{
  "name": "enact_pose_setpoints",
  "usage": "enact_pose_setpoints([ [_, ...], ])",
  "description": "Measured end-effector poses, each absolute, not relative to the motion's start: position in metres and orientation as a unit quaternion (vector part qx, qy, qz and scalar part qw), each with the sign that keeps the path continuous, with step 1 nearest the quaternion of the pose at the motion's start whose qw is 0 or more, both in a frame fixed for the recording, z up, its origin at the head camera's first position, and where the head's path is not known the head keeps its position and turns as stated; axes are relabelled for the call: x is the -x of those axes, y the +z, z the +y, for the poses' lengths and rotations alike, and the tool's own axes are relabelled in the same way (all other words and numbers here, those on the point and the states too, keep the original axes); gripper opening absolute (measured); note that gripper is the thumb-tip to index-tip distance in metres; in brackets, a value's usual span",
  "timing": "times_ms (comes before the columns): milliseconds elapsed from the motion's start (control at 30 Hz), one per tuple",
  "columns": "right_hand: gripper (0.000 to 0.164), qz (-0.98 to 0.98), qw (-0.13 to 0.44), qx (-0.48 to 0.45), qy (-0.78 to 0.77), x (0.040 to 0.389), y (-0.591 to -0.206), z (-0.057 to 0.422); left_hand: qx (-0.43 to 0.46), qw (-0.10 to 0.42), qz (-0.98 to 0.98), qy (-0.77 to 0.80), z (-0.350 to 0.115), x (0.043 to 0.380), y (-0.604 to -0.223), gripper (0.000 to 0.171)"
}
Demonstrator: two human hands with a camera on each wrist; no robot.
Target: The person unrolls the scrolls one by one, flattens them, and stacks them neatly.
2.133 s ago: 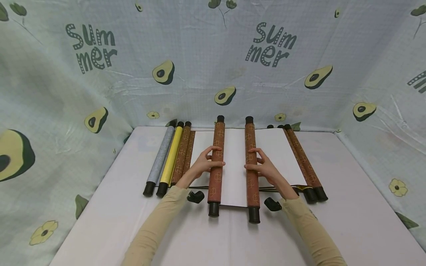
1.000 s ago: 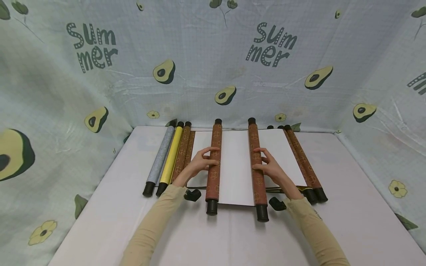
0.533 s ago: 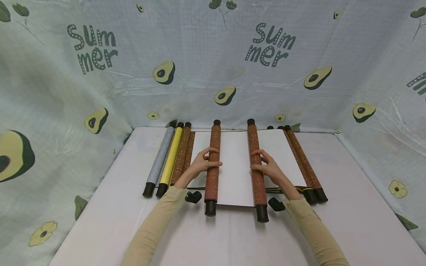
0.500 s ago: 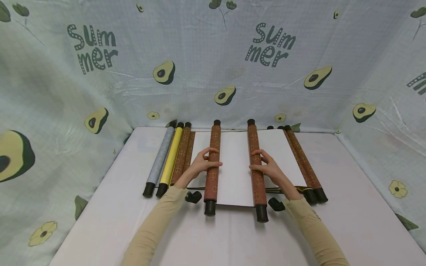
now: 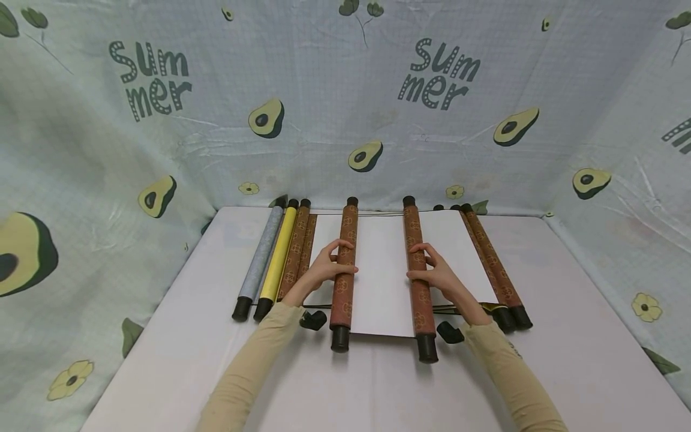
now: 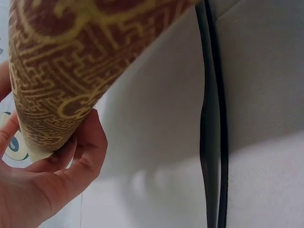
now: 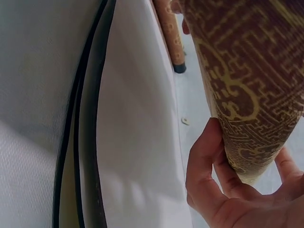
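A hanging scroll is held partly unrolled, its white sheet (image 5: 382, 276) spanning two brown patterned rolls with black end caps. My left hand (image 5: 327, 265) grips the left roll (image 5: 342, 303), thumb on the near side and fingers round it. Around the right roll (image 5: 421, 306) curl the fingers of my right hand (image 5: 439, 276). Both wrist views show the gold-patterned brown cover close up: left roll (image 6: 71, 61) and right roll (image 7: 251, 80), with fingers beneath them. Under the held scroll lie other white sheets (image 5: 450, 252), spread flat.
Left of the hands lie a grey scroll roll (image 5: 261, 258), a yellow roll (image 5: 282, 255) and brown rolls (image 5: 296, 255). More brown rolls (image 5: 493, 264) lie at the right. All rest on a white table (image 5: 567, 336), before a printed cloth backdrop (image 5: 345, 90).
Over about two seconds both hands have moved apart, the left roll leftward and the right roll rightward, so more white sheet shows between them. During the last half second they barely shift.
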State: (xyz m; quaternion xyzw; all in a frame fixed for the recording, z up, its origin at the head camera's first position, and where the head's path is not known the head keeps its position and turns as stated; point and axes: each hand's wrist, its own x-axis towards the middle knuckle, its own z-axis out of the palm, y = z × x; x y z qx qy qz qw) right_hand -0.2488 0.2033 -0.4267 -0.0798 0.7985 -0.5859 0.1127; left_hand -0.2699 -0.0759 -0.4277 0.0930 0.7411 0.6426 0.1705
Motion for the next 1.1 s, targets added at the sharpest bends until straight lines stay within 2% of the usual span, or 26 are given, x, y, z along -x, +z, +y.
enact_pose_setpoints([
  [733,0.037,0.806,0.11,0.084,-0.576,0.248,-0.422,0.216,-0.12,0.179,0.756,0.618,-0.089,0.273,-0.426,0.045],
  [1100,0.039,0.815,0.104,0.09,-0.563,0.251,-0.422,0.224,-0.113,0.181,0.756,0.618,-0.09,0.271,-0.425,0.046],
])
